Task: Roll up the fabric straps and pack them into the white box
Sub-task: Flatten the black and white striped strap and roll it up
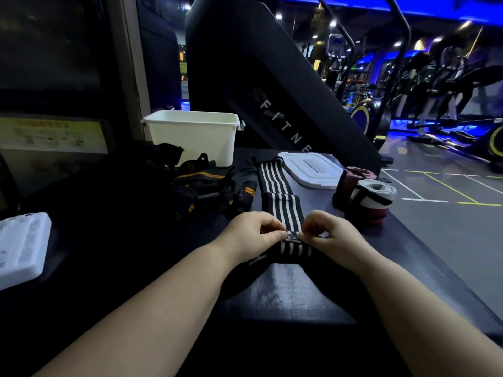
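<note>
Frame center: left hand (251, 235) and right hand (330, 236) pinch near end of striped strap (280, 194), fingers curled; strap runs flat toward white box (193, 137) upper left, roll (373, 197) at right table edge (435, 257)

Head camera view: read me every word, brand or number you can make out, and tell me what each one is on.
"FITNE": white letters on the black machine panel, cut off below.
"SP": on the small tag of the striped strap; the rest is hidden.
Black-and-orange roll: lettering too blurred to read.
Yellow poster: print too blurred to read.
</note>
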`<state>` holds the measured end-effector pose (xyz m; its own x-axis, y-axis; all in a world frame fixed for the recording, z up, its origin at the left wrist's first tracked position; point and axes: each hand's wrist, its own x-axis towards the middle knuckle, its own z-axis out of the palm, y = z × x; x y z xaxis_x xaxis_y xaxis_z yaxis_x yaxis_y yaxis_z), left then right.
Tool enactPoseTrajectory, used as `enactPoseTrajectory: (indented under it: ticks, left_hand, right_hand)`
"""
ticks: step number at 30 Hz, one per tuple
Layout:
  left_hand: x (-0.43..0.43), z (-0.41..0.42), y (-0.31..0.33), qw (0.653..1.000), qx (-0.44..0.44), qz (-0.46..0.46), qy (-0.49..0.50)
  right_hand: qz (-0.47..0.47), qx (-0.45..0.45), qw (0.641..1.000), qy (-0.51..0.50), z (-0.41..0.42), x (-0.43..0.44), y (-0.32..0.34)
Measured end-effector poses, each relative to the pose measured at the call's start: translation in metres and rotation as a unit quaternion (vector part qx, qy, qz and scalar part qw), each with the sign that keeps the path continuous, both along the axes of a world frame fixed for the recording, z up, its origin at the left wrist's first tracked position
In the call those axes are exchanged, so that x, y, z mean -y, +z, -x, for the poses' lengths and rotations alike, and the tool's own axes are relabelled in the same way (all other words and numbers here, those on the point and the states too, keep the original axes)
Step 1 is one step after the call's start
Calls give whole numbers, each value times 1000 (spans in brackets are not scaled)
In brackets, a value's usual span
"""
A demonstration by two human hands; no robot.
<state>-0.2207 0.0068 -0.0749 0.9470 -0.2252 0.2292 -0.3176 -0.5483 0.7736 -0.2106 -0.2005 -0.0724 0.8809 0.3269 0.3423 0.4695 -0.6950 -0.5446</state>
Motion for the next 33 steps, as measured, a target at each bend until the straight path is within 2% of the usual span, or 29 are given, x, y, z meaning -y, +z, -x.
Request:
enactPoseTrajectory:
  ticks: [3, 11, 15, 21, 25, 31, 33]
  left_hand:
    - [-3, 7, 1, 998, -42, -29, -31]
    - [1, 7, 1, 997, 53, -64, -2]
    - [1, 6, 3, 994, 63, -91, -2]
    - [2, 4, 3, 993, 51, -106, 3]
    - [2, 5, 5, 995, 10, -95, -7]
    - [3, 7, 6, 994, -41, -103, 19]
    - [6, 10, 8, 990, -44, -133, 27]
  right_hand:
    - [-4, 40, 999, 7, 0, 1, -7]
    - [15, 21, 998, 51, 7, 12, -3]
    - [16, 25, 999, 35, 5, 10, -3]
    - [15, 9, 999, 34, 4, 11, -3]
    - [15, -6, 999, 39, 7, 10, -2]
    - [-43, -42, 997, 45, 8, 9, -6]
    - [-60, -47, 996, 49, 10, 8, -5]
